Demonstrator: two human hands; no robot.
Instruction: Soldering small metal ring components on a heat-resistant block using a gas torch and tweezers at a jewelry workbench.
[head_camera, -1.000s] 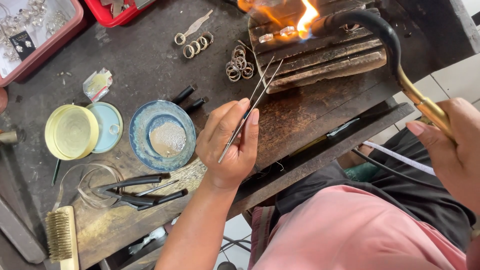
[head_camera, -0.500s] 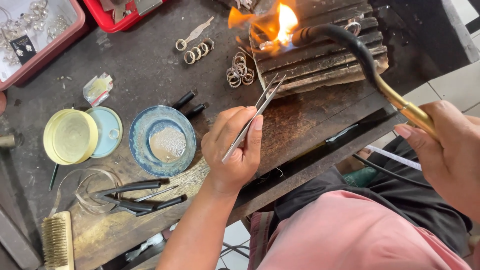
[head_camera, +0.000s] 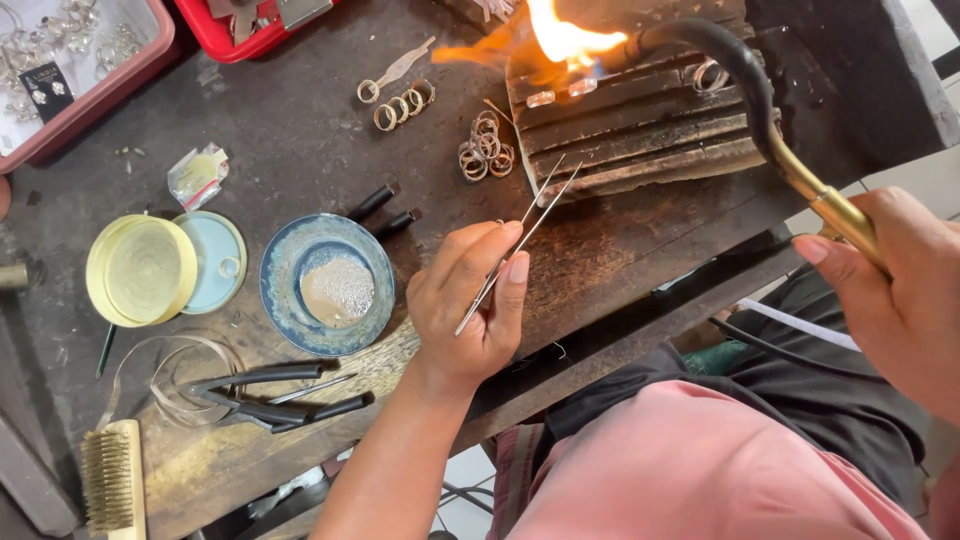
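Now the flame has swung left onto two small pieces at the far edge of the ridged block, so heating is under way. The right hand grips the torch; the left hand pinches tweezers, tips hovering just short of the block.

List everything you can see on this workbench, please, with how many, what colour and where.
torch: one, black hose, brass neck, lit, in right hand
ridged block: one, charred, under flame
tweezers: one, silver, in left hand
rings: several, metal, left of block
dish: one, blue, bench centre
lids: two, yellow and pale blue, left
pliers: black handles, front
brush: one, wooden, front left
trays: pink and red, rear
left hand: pinching tweezers
right hand: gripping torch
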